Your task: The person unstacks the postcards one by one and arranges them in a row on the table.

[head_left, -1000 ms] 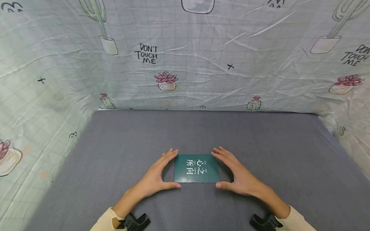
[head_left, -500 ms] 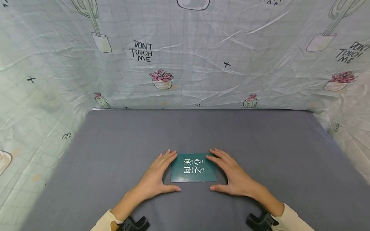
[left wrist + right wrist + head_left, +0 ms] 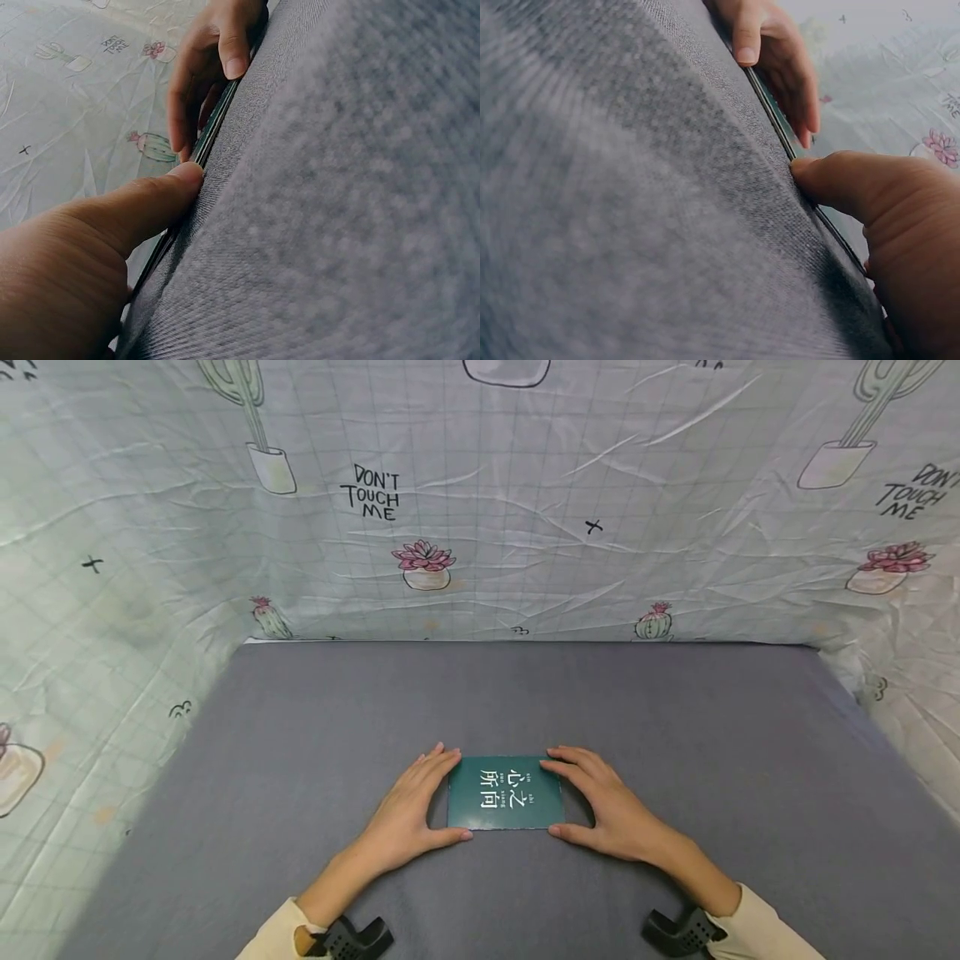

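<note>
A thin stack of dark green cards (image 3: 506, 814) with white characters lies flat on the grey cloth in the head view. From the left wrist, several thin layers show along the edge of the stack (image 3: 217, 116). My left hand (image 3: 408, 814) spans its left end, thumb against the near edge and fingertips at the far left corner. Around the right end curves my right hand (image 3: 615, 806), its thumb on the near edge and its fingers at the far edge, one fingertip over the top. Both thumbs touch the edge in the wrist views; some fingertips are hidden.
Grey cloth (image 3: 525, 702) covers the table. A pale curtain (image 3: 510, 527) printed with cacti and lettering rises behind it and along both sides. Black devices are strapped to both wrists, below cream sleeves (image 3: 757, 927).
Half a second ago both thumbs stood off the near edge; now they have come in against it. The card stack stays in about the same spot, and the head view has shifted slightly.
</note>
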A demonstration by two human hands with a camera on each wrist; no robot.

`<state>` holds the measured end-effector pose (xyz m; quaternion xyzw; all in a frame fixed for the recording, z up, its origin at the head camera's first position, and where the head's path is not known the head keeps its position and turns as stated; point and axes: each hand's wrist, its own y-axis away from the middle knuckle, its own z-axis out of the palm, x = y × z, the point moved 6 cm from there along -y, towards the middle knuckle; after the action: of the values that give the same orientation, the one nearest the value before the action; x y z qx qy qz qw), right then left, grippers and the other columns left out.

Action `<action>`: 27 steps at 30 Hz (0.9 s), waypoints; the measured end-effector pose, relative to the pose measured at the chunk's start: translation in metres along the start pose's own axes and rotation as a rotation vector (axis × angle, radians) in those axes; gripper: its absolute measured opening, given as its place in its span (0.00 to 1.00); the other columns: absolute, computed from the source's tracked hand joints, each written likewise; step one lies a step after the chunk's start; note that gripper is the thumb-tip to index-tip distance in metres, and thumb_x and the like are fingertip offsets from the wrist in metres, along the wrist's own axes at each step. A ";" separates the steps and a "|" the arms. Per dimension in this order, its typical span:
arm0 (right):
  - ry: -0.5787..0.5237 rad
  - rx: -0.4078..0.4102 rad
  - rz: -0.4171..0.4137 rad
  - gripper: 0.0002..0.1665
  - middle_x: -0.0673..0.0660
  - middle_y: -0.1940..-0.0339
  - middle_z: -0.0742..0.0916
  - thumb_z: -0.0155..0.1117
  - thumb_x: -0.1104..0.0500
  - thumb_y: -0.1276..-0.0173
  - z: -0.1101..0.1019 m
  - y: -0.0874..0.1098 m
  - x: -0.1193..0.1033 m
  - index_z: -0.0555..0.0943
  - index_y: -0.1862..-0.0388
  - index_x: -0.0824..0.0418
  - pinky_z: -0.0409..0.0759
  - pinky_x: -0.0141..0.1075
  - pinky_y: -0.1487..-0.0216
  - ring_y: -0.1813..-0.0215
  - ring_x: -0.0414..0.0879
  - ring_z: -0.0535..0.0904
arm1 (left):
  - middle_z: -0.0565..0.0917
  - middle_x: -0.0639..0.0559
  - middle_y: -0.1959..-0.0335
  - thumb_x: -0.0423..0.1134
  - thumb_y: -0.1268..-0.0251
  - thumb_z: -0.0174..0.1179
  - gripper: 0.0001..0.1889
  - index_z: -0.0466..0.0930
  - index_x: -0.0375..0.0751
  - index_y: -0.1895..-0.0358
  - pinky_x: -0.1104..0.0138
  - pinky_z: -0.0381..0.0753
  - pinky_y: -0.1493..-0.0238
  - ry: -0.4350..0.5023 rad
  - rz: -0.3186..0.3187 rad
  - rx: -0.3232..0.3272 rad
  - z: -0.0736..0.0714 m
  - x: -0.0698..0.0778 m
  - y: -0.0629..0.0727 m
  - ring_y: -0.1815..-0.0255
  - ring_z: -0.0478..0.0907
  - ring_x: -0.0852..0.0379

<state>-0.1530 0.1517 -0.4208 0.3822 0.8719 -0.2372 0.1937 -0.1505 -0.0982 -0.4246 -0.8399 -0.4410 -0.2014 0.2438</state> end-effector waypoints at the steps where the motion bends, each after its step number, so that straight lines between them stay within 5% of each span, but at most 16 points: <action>1: 0.003 0.002 -0.002 0.45 0.56 0.29 0.66 0.70 0.42 0.42 0.000 0.000 0.000 0.66 0.29 0.56 0.60 0.59 0.37 0.28 0.53 0.57 | 0.63 0.43 0.29 0.56 0.56 0.74 0.51 0.60 0.37 0.29 0.55 0.49 0.28 0.000 -0.004 0.002 0.000 0.000 0.000 0.26 0.51 0.48; 16: -0.026 0.028 -0.012 0.48 0.52 0.33 0.68 0.72 0.40 0.45 -0.003 0.000 0.003 0.65 0.28 0.54 0.67 0.49 0.39 0.32 0.46 0.62 | 0.62 0.43 0.28 0.54 0.57 0.75 0.53 0.59 0.34 0.28 0.52 0.51 0.29 -0.008 0.040 0.030 -0.001 0.002 0.000 0.26 0.52 0.45; 27: -0.055 0.035 -0.019 0.47 0.52 0.32 0.66 0.73 0.43 0.45 -0.005 -0.001 -0.001 0.65 0.29 0.53 0.66 0.42 0.38 0.32 0.45 0.61 | 0.62 0.48 0.28 0.54 0.56 0.75 0.50 0.61 0.41 0.29 0.47 0.53 0.31 0.072 0.015 0.042 -0.003 -0.003 0.001 0.25 0.49 0.48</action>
<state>-0.1533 0.1533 -0.4159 0.3707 0.8654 -0.2648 0.2085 -0.1513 -0.1026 -0.4240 -0.8300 -0.4298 -0.2206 0.2787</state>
